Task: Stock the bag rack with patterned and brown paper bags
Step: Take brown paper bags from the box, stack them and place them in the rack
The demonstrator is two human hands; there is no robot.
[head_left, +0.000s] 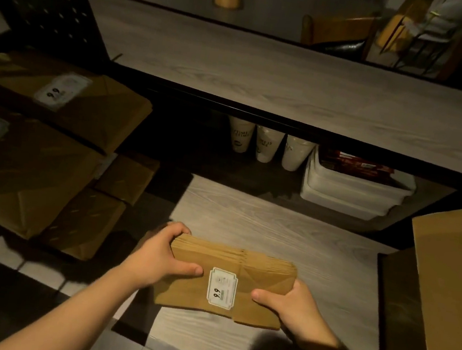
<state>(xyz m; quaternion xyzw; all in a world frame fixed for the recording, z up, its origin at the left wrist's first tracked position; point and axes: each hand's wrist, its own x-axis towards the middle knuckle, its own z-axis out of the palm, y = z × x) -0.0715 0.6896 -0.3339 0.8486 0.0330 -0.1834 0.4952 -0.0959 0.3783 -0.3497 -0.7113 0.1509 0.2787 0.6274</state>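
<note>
Dim, warm yellowish light; deep shadows at left and bottom, soft blur throughout, wide-angle bending at edges.

Single head-worn view, wide-angle, looking forward and down. Close above lower wooden counter; upper counter farther ahead; seating area at top edge, distant.

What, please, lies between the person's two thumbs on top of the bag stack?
In the head view, a white label marked 9.9 sits on the brown paper bag stack, between the left hand and right hand.
</note>
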